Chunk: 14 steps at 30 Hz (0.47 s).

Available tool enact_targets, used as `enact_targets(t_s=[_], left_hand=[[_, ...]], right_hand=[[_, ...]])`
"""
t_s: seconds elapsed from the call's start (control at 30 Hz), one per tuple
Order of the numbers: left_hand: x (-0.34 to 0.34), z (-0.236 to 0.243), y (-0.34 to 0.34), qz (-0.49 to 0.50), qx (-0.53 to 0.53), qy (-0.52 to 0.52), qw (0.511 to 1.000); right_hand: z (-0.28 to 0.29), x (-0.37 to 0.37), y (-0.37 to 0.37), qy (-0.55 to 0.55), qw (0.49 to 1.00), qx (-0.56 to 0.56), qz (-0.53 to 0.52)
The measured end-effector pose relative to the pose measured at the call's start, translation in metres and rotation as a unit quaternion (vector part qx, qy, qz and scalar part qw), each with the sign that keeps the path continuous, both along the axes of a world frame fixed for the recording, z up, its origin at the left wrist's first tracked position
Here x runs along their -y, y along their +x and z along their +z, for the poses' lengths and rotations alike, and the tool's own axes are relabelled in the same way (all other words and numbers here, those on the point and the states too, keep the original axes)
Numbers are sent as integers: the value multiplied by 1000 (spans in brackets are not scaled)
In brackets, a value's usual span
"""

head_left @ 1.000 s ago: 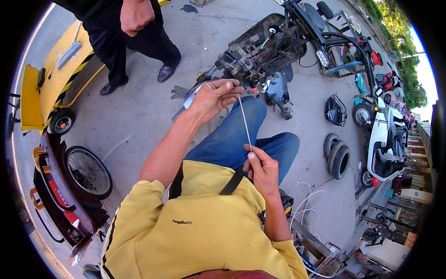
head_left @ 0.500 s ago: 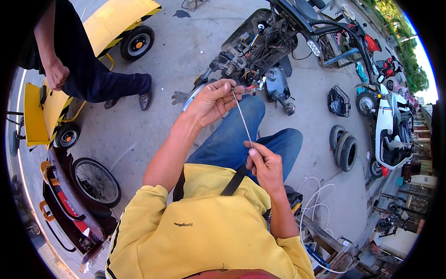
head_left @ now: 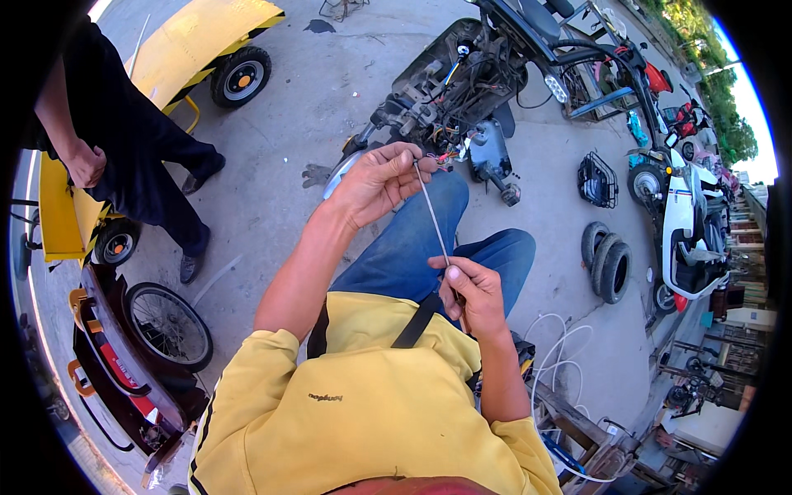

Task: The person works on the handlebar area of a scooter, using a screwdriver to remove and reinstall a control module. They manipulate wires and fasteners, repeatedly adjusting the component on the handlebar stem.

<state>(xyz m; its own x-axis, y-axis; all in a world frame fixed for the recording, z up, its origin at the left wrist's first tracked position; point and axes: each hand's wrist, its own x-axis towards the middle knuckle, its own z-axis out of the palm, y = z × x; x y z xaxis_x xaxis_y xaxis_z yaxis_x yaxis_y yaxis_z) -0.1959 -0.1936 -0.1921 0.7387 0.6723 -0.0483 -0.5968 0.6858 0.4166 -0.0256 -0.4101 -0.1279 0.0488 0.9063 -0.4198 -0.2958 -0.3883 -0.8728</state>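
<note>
A thin, straight metal rod [head_left: 432,213] slants between my two hands, above my knees. My left hand [head_left: 381,183] is closed in a pinch at its upper end, where a small dark tip shows by the fingertips. Lower and to the right, my right hand [head_left: 473,294] is closed around the other end between thumb and fingers. Whatever lies inside that palm is hidden, so I cannot tell whether the rod has a handle. Just beyond my left hand is a partly dismantled scooter [head_left: 462,91] with exposed wires.
Several loose tyres [head_left: 615,271] and a black wire basket [head_left: 597,180] lie on the concrete to the right, near a white scooter [head_left: 685,223]. At left, a person [head_left: 140,136] stands beside a yellow cart [head_left: 206,37]. A spoked wheel [head_left: 169,326] lies lower left.
The person at the left has stepped back toward the left, with both shoes in new spots. My right hand has turned slightly on the rod; my left hand stays nearly still.
</note>
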Motion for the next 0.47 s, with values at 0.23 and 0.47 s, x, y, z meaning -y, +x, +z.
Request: enact_targets(t_s=[0.23, 0.47], left_hand=[[-6, 14, 5, 8, -18, 1, 1000], [-75, 39, 58, 21, -2, -28, 999]], right_hand=[[0, -11, -27, 51, 978, 198, -44], [18, -71, -27, 65, 984, 140, -86]])
